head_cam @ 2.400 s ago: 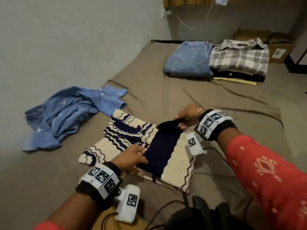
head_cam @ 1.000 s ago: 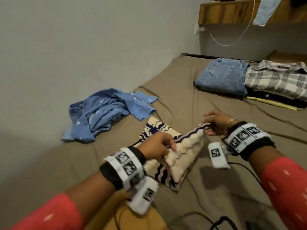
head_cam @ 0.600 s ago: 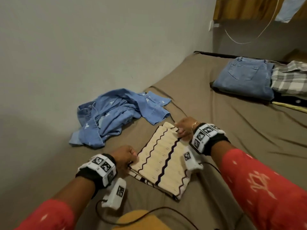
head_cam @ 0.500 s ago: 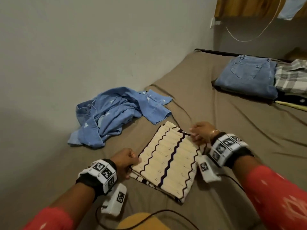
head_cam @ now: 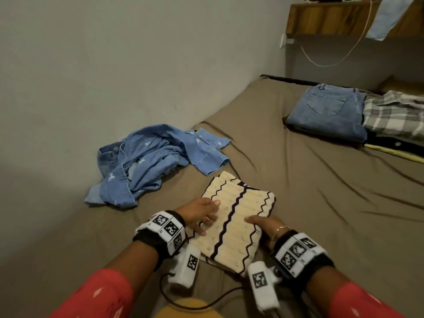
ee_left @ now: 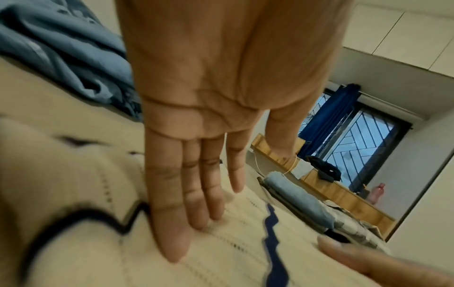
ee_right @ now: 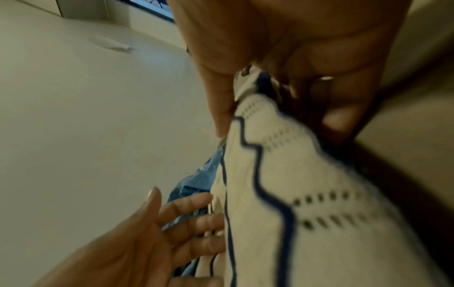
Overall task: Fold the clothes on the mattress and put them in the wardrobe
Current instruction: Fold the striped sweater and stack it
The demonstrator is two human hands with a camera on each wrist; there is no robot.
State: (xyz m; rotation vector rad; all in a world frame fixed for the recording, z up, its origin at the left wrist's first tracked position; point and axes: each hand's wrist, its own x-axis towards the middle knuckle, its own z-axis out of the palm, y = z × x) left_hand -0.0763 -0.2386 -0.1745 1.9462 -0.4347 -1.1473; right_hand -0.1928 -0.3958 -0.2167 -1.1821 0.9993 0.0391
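Note:
A folded cream knit sweater [head_cam: 238,216] with navy wavy lines lies on the brown-sheeted mattress [head_cam: 321,203] in front of me. My left hand [head_cam: 202,214] lies flat on its left side, and the left wrist view shows those fingers [ee_left: 172,223] straight on the knit. On the right edge, my right hand [head_cam: 261,222] grips the sweater [ee_right: 307,194], thumb on top and fingers curled underneath. A crumpled blue shirt [head_cam: 156,161] lies unfolded just beyond, by the wall.
Folded jeans [head_cam: 328,115] and a plaid shirt [head_cam: 394,115] on darker garments are stacked at the far right of the mattress. A grey wall runs along the left. A wooden shelf [head_cam: 344,17] with a hanging cord is at the top right.
The sweater was folded over into a compact rectangle. Both hands have since slid to its near end: the left now lies flat on top, and the right grips the right edge.

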